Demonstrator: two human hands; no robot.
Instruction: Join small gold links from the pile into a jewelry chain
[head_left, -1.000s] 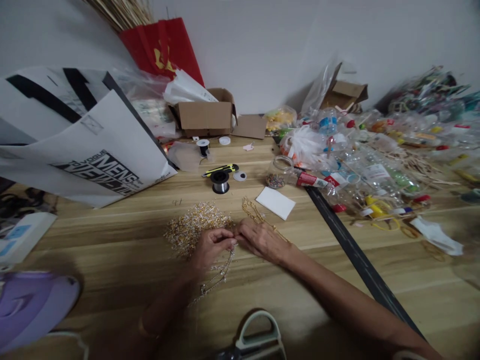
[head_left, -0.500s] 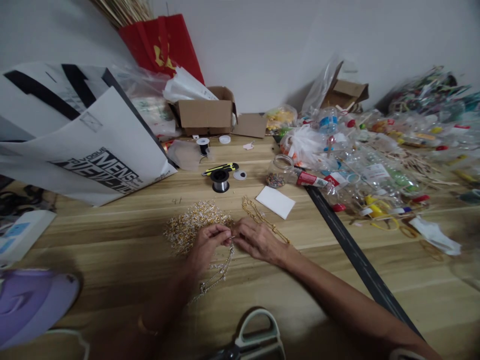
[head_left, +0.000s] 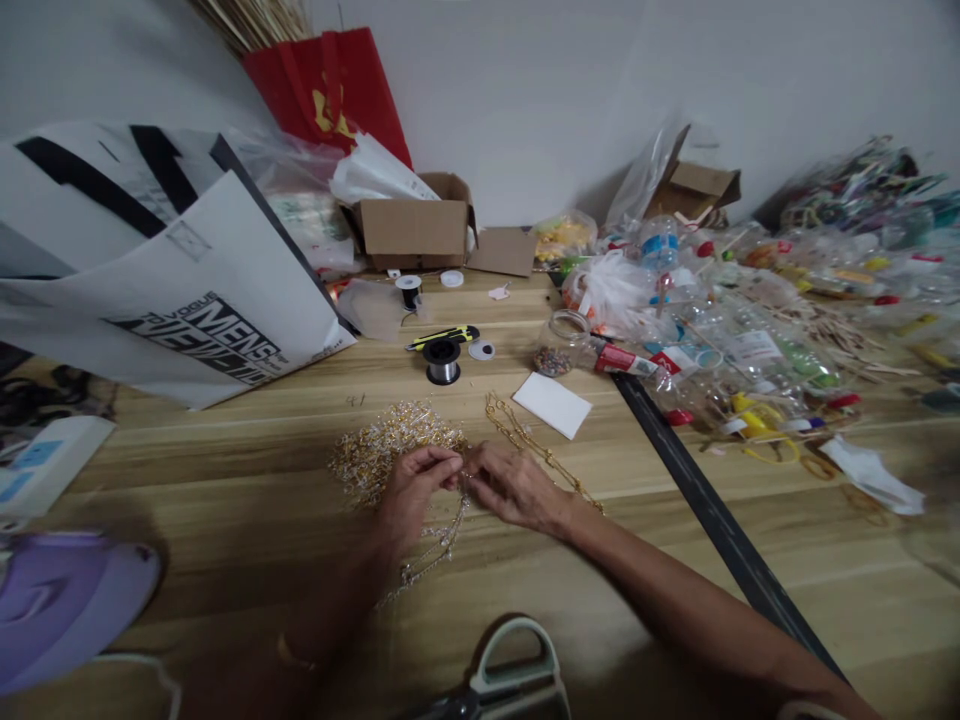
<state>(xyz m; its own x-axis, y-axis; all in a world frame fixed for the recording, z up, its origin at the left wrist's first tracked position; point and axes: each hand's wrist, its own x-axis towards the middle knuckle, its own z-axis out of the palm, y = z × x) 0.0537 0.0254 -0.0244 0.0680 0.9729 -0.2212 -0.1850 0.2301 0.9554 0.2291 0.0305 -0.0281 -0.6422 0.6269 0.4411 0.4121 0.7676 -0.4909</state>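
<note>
Fingertips meet at the middle of the table, where my left hand (head_left: 420,482) pinches one end of a silver beaded chain (head_left: 444,545). The chain hangs from between my hands and trails down onto the wood. My right hand (head_left: 514,485) is closed around the same end, its fingers curled; exactly what each fingertip grips is too small to see. Behind my left hand lies a pile of gold and clear beads (head_left: 382,445). A gold chain (head_left: 525,435) lies just beyond my right hand, beside a white card (head_left: 553,404).
A wire spool (head_left: 442,362) and a yellow-black utility knife (head_left: 450,337) lie ahead. Scissors (head_left: 517,660) rest at the near edge. A bead jar (head_left: 561,345) and plastic bottles (head_left: 750,345) spread rightward. At left stand a white bag (head_left: 172,300) and a purple iron (head_left: 67,605).
Both hands stay together at the chain's end, with only slight finger movement. The view has shifted a little.
</note>
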